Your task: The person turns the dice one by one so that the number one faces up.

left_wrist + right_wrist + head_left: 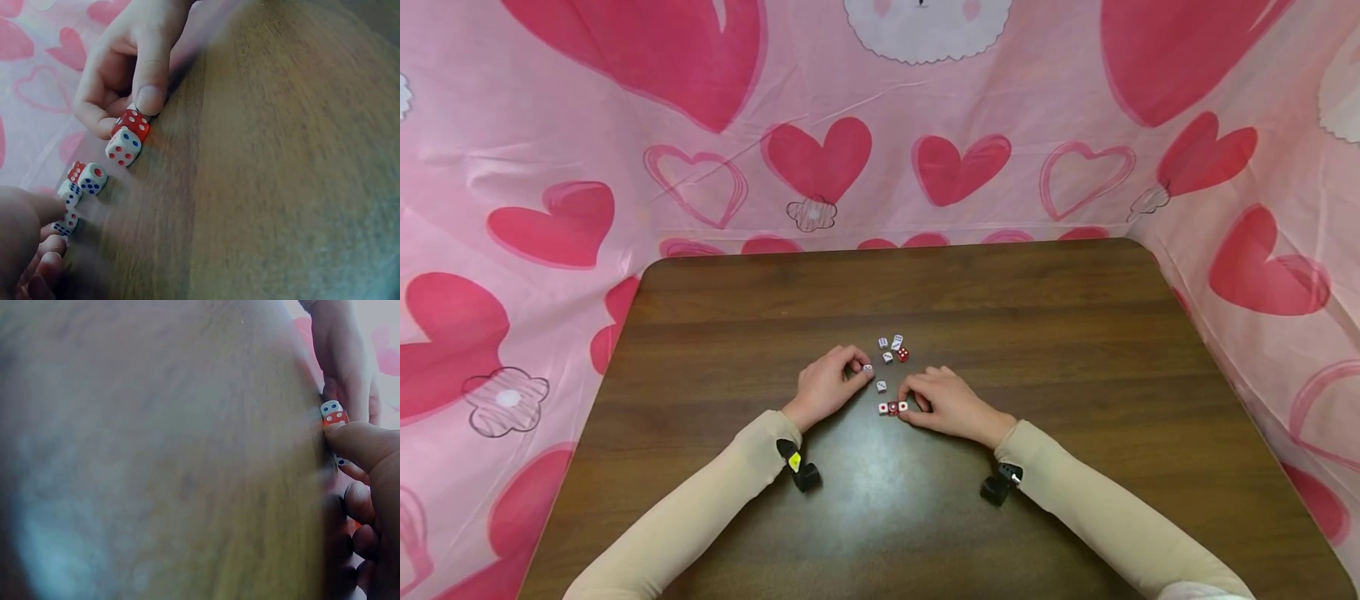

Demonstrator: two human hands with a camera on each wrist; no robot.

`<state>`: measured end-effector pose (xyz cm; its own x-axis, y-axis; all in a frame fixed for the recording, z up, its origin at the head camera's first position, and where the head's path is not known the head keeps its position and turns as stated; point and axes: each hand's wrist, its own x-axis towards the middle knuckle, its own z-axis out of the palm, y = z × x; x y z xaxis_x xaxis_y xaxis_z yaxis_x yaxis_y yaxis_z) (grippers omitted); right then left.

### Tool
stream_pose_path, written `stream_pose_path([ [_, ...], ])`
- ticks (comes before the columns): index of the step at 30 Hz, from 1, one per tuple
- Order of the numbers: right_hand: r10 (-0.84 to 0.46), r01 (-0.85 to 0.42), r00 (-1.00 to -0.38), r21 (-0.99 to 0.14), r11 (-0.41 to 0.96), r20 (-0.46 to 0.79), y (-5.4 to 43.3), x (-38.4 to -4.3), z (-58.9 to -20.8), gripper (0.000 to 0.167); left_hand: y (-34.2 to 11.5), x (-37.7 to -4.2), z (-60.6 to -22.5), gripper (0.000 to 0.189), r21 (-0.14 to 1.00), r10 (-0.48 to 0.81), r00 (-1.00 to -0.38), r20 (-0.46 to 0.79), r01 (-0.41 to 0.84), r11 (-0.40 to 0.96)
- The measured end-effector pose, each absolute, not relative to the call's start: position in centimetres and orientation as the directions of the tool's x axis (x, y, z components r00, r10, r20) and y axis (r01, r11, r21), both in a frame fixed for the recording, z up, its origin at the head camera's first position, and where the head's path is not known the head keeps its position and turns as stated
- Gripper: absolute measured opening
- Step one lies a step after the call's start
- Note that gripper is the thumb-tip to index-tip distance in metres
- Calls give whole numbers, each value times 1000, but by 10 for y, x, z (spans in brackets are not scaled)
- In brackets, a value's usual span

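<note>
My left hand (829, 385) pinches a white die (868, 369) between thumb and fingertips. My right hand (953, 405) holds the right end of a short row of dice, finger and thumb at the white die (903, 407) there. A red die (892, 407) sits in the middle of that row, and another white die (883, 409) forms its left end. From the left wrist, the row's red die (139, 120) and near white die (124, 147) appear side by side. The right thumb (353, 439) partly covers the row in the right wrist view.
One loose white die (882, 387) lies just beyond the row. Farther back is a cluster of several white dice (887, 357) and a red die (903, 355). The brown wooden table (737, 317) meets a pink heart-patterned cloth (962, 100) at the back and sides.
</note>
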<state>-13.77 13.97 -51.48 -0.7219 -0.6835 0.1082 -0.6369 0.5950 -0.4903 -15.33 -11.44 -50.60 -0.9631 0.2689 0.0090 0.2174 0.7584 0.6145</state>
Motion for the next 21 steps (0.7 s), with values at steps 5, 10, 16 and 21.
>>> stream_pose_path([
  [5, -686, -635, -721, -488, 598, 98, 140, -138, -514, 15, -115, -154, -507, 13, 613, 275, -961, 6, 221, 759],
  [10, -686, -639, -721, -482, 600, 101, 140, -139, -514, 15, -115, -154, -506, 17, 615, 278, -961, 9, 225, 756],
  [16, -688, -640, -719, -480, 599, 100, 140, -138, -512, 15, -114, -153, -505, 14, 618, 267, -964, 6, 214, 756],
  [21, -688, -643, -718, -480, 596, 108, 139, -138, -513, 16, -115, -152, -504, 14, 619, 275, -961, -2, 215, 755],
])
